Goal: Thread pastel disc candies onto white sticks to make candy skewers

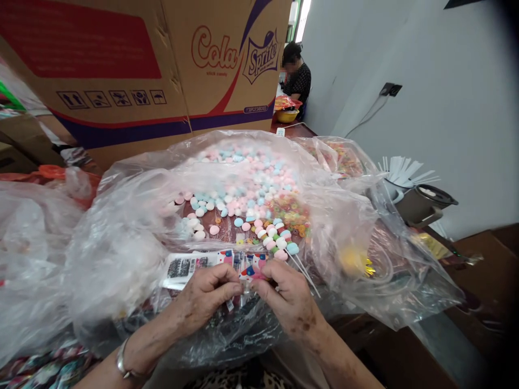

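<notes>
My left hand (pixel 208 289) and my right hand (pixel 286 294) face each other low in the middle of the view, fingers pinched. Between them is a small clear wrapper (pixel 246 286), held by both. Just behind the fingers lie printed packets (pixel 190 267) with a dotted pattern in red and blue. Candy skewers (pixel 279 237) in pink, blue, white and green rest beyond my right hand, their white sticks (pixel 302 270) pointing toward me. Farther back, a heap of pastel candies (pixel 243 183) spills from a clear plastic bag, with small ring candies (pixel 290 210) at its right.
A large cardboard box (pixel 219 70) stands behind the heap. Plastic bags (pixel 36 232) spread at the left. On the right are a dark mug (pixel 424 205) and a container of white strips (pixel 405 173). Another person (pixel 298 78) sits at the back.
</notes>
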The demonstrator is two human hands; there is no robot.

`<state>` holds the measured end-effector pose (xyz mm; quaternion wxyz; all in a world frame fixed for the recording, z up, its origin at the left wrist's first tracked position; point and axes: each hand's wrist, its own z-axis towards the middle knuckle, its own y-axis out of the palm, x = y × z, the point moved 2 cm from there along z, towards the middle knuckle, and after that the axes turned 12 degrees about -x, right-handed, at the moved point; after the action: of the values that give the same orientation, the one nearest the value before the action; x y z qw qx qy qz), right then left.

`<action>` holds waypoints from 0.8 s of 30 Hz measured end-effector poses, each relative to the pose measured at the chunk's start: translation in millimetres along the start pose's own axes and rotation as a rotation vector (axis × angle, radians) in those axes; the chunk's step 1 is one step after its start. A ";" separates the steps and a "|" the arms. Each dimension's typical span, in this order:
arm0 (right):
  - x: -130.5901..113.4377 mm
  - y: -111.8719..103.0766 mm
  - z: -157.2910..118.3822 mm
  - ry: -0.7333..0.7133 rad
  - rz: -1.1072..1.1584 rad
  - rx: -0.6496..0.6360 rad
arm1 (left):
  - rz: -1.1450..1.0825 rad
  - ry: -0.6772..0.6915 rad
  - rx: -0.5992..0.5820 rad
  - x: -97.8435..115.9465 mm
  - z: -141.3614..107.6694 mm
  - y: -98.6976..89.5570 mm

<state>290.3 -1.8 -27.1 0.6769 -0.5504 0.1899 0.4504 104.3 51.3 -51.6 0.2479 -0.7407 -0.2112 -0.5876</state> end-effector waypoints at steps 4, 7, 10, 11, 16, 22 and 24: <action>-4.6 2.8 1.1 -0.087 -0.116 0.075 | 0.082 -0.011 -0.046 7.2 -1.3 3.5; -8.7 2.3 0.2 -0.125 -0.165 0.093 | 0.072 -0.001 -0.075 10.8 -1.6 5.2; -2.9 -9.8 -3.5 -0.088 -0.160 0.087 | 0.061 0.004 -0.095 9.0 -3.1 3.1; 2.9 -17.3 -5.5 -0.043 -0.179 0.115 | 0.061 0.003 -0.095 7.6 -4.0 1.5; 46.7 -50.8 -14.3 0.413 -0.640 0.045 | 0.035 -0.005 -0.091 5.6 -9.3 -8.4; 69.6 -47.2 -16.7 0.593 -0.904 -0.154 | 0.023 -0.030 -0.068 24.0 -10.4 -15.6; 71.3 -49.0 -18.5 0.570 -0.927 -0.093 | -0.007 -0.027 -0.057 28.3 -10.3 -17.9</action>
<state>372.1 10.4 -58.7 0.7011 -0.7061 0.0833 -0.0545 91.9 59.6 -20.0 0.2220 -0.7545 -0.2003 -0.5842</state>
